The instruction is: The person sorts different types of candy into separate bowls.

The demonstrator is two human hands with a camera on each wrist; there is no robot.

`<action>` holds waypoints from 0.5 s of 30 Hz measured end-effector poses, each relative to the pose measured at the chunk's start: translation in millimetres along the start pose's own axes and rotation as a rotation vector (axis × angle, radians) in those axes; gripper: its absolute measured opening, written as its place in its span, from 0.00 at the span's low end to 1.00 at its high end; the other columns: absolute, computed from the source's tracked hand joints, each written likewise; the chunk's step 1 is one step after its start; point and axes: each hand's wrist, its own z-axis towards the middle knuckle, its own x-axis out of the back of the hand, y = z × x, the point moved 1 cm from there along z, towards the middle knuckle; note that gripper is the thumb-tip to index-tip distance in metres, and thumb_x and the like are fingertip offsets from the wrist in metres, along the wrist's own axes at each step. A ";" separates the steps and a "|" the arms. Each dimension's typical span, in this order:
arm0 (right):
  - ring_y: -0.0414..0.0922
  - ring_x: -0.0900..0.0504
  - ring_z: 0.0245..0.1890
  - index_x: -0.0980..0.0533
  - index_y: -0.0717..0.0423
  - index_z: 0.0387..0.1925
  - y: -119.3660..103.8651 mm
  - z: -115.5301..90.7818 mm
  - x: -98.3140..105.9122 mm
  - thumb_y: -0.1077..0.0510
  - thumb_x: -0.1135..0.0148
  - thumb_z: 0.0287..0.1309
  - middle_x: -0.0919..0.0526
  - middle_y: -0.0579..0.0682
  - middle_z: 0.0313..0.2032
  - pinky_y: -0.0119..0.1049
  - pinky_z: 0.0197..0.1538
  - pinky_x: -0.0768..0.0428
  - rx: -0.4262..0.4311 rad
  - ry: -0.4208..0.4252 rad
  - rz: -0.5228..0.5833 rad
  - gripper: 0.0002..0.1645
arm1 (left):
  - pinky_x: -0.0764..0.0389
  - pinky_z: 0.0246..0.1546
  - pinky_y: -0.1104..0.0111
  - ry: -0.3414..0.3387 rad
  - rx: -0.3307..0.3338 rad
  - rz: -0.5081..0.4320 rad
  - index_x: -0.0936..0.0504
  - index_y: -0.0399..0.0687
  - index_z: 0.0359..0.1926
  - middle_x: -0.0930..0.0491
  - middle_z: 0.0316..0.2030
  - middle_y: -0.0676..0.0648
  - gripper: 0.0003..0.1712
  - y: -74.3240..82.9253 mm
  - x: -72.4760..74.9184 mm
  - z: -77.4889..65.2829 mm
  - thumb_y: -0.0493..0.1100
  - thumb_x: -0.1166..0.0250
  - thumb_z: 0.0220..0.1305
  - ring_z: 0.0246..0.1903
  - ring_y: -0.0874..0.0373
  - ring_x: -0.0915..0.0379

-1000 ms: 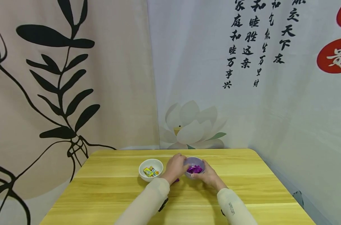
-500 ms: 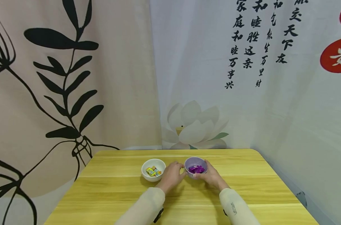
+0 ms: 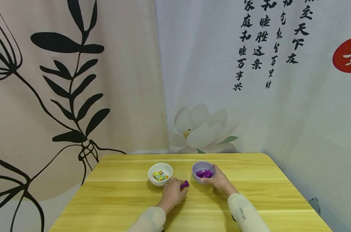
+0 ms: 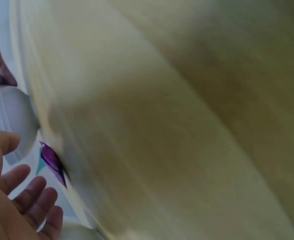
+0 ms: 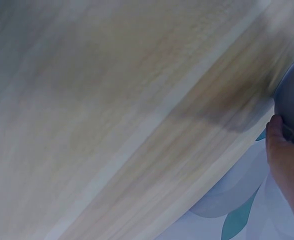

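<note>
A purple bowl (image 3: 194, 176) with several purple-wrapped candies (image 3: 204, 174) inside stands on the table. My right hand (image 3: 222, 182) grips its right side, thumb at the front rim; the right wrist view shows that hand (image 5: 287, 160) at the bowl's wall (image 5: 293, 97). One loose purple candy (image 3: 185, 184) lies on the table between the two bowls. My left hand (image 3: 172, 194) is over the table right beside it. Seen from the left wrist, the fingers are spread and loosely bent, apart from the candy (image 4: 53, 162), with nothing held.
To the left, a white bowl (image 3: 152, 182) holds several yellow-wrapped candies (image 3: 160, 175). The wooden table (image 3: 129, 196) ends at a printed cloth backdrop (image 3: 129, 80) at the back.
My left hand has moved from the purple bowl back toward the front, down beside the loose candy, which now shows. The right hand stays on the purple bowl.
</note>
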 end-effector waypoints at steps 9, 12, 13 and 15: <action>0.70 0.48 0.70 0.55 0.69 0.75 2.4 2.2 -0.1 0.44 0.22 0.48 0.47 0.73 0.71 0.65 0.69 0.47 -0.014 -0.002 0.007 0.69 | 0.26 0.34 0.58 -0.010 0.050 0.061 0.13 0.41 0.40 0.25 0.28 0.49 0.17 -5.2 -5.5 -3.6 0.49 0.28 0.56 0.30 0.54 0.28; 0.70 0.47 0.70 0.54 0.69 0.75 3.0 2.3 -0.6 0.45 0.22 0.48 0.47 0.73 0.71 0.64 0.69 0.47 -0.011 -0.001 0.012 0.68 | 0.26 0.34 0.57 -0.030 0.055 0.094 0.13 0.41 0.39 0.26 0.27 0.48 0.17 -6.3 -8.8 -2.9 0.50 0.29 0.56 0.30 0.52 0.29; 0.70 0.47 0.70 0.54 0.70 0.75 2.7 2.4 -0.7 0.46 0.22 0.48 0.47 0.73 0.71 0.64 0.69 0.47 -0.009 0.001 0.014 0.68 | 0.26 0.34 0.57 -0.038 0.053 0.102 0.13 0.40 0.40 0.26 0.27 0.48 0.18 -6.2 -9.4 -2.7 0.50 0.29 0.56 0.29 0.52 0.29; 0.70 0.47 0.70 0.54 0.70 0.75 2.3 2.4 -0.7 0.46 0.22 0.48 0.46 0.73 0.71 0.64 0.69 0.47 -0.005 0.005 0.017 0.67 | 0.26 0.34 0.58 -0.051 0.043 0.120 0.13 0.41 0.41 0.26 0.28 0.48 0.18 -5.6 -10.4 -2.4 0.50 0.30 0.55 0.29 0.52 0.29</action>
